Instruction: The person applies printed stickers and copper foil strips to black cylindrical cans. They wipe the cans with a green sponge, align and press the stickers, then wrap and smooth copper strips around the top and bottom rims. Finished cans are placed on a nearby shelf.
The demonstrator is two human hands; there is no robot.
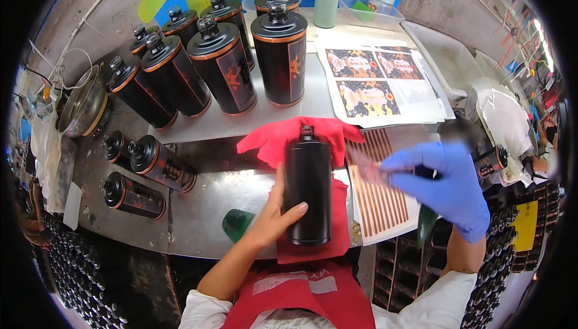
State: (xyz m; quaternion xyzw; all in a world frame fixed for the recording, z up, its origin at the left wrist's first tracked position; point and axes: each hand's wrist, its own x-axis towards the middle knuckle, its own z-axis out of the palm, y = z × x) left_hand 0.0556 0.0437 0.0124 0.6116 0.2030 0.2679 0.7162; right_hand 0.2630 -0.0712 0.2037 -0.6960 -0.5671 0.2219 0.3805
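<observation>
A plain black bottle [309, 187] lies on a red cloth [283, 139] at the table's front, its neck pointing away from me. My bare left hand [274, 216] grips its lower left side. My right hand [448, 186], in a blue glove, hovers over a white sheet of gold strip stickers [380, 205] to the right of the bottle; it pinches a thin, blurred clear strip [366, 169] between its fingertips.
Several upright black bottles with orange labels [226, 67] stand on a raised shelf behind. Three labelled bottles [161, 163] lie at the left. A sheet of printed labels [368, 82] lies at the back right. A metal pot [83, 105] sits far left, a green scraper [236, 223] near the edge.
</observation>
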